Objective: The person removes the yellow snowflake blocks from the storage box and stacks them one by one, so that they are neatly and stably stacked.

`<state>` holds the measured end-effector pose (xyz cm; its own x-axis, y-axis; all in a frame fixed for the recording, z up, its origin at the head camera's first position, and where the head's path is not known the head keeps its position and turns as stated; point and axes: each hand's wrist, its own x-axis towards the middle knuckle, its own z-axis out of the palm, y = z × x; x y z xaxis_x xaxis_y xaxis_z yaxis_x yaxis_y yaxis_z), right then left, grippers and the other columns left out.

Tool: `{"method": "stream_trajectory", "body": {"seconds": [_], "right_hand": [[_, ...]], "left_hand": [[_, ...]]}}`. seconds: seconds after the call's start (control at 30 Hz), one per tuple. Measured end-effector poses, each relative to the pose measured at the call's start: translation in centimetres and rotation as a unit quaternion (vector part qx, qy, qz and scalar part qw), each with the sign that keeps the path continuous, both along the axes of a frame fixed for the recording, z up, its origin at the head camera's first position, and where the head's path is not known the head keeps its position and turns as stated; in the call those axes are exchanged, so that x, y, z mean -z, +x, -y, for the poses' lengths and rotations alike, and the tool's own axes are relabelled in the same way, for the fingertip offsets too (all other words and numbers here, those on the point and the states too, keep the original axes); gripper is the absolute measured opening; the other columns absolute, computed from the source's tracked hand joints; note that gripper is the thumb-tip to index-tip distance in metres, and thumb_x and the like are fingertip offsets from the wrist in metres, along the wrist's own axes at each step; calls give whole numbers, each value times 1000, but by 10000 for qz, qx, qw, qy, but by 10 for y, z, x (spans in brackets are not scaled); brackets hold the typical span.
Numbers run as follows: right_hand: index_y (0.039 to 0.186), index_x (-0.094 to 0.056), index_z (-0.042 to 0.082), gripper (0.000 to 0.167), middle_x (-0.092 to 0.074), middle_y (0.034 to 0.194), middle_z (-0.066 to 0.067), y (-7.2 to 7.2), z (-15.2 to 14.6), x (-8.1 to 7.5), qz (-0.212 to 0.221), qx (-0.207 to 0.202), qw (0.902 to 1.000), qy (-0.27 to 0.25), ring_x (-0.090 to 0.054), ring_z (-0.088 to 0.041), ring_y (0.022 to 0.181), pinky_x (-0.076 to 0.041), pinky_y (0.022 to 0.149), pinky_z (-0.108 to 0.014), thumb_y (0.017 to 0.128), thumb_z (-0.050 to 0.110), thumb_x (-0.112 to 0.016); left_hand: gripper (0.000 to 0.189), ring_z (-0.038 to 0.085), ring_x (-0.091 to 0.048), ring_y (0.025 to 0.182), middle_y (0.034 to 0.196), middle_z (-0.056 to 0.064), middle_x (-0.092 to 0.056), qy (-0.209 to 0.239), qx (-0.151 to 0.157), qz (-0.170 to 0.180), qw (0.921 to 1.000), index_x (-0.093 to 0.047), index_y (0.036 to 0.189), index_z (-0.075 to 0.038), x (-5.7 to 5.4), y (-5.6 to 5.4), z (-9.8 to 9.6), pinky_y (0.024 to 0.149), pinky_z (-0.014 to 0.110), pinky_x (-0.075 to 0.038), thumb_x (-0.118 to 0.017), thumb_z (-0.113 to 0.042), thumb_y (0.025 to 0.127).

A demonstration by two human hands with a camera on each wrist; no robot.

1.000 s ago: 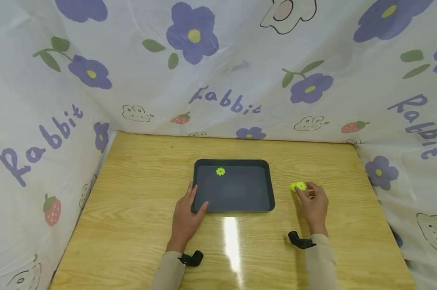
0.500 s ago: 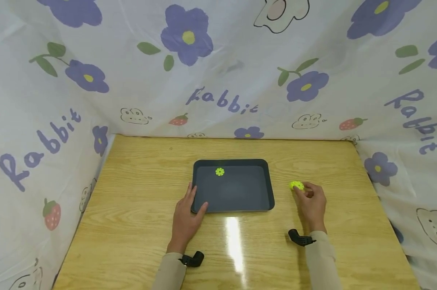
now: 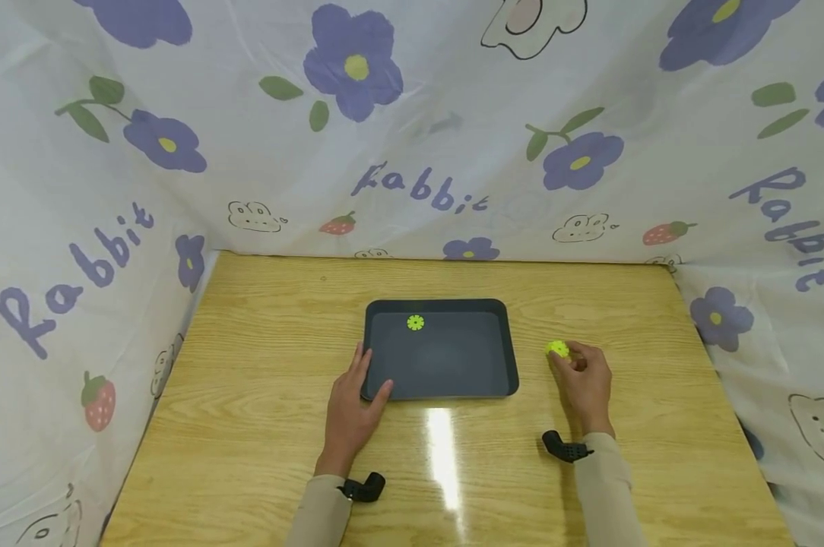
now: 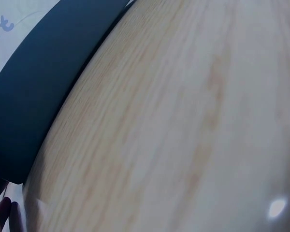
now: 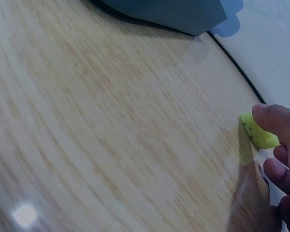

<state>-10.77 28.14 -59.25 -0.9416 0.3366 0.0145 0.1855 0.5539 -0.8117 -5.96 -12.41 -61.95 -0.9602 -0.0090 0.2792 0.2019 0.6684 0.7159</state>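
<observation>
A dark grey rectangular tray lies on the wooden table. Inside it, near the back left, sits one flat yellow-green notched disc. My left hand rests at the tray's front left corner, with fairly straight fingers along the left rim and the thumb at the front rim. Right of the tray, my right hand pinches yellow-green notched discs between thumb and fingers. In the right wrist view these discs look like a small stack, partly covered by the thumb; how many is hidden.
The wooden table extends around the tray and both hands. A white cloth with purple flowers hangs behind it and along both sides. A black wrist camera is strapped to the left wrist, another wrist camera to the right.
The discs in my right hand, spread side by side earlier, now sit closer together. That hand has shifted slightly left. The left hand, tray and lone disc stay put.
</observation>
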Motion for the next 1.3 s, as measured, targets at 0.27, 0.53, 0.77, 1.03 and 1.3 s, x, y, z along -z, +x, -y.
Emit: {"method": "stream_trajectory", "body": {"seconds": [0.27,0.53,0.77,1.03,1.3], "right_hand": [[137,-65,0,45,-59,121,-17,-4,3,-1,2,-69,10000,62,-53,-18,87,-41,69,-17,99,23,-74],[150,-51,1,64,-53,127,-19,-4,11,-4,-216,32,9997,-53,-51,-17,85,-40,67,-17,97,26,-77],[137,-63,-2,49,-57,123,-24,-22,41,-23,-904,-626,9939,-129,-52,-22,77,-40,73,-25,99,25,-74],[121,-73,0,29,-63,108,-16,-50,101,-37,-1198,-1761,9771,10,-56,-21,74,-45,65,-29,99,19,-74],[117,-76,1,27,-68,100,-10,-66,162,-21,-590,-2804,9549,778,-61,-20,79,-54,71,-40,96,19,-76]], "left_hand": [[70,34,-43,146,169,-1,-27,94,-71,101,9999,-43,159,-11,0,1,1,116,57,-36,-66,-44,102],[71,34,-43,146,170,-1,-26,-1,2,81,10000,-41,160,-13,1,-1,6,117,56,-35,-66,-44,102],[72,32,-43,146,170,-1,-25,-5,56,134,9999,-39,161,-13,0,-3,7,118,55,-33,-65,-45,102],[71,32,-45,145,170,0,-27,-2,60,102,9999,-40,161,-13,0,0,5,117,56,-35,-66,-44,102],[71,34,-45,145,170,-3,-25,-2,43,210,9998,-38,162,-17,1,0,3,116,57,-37,-63,-48,103]]}}
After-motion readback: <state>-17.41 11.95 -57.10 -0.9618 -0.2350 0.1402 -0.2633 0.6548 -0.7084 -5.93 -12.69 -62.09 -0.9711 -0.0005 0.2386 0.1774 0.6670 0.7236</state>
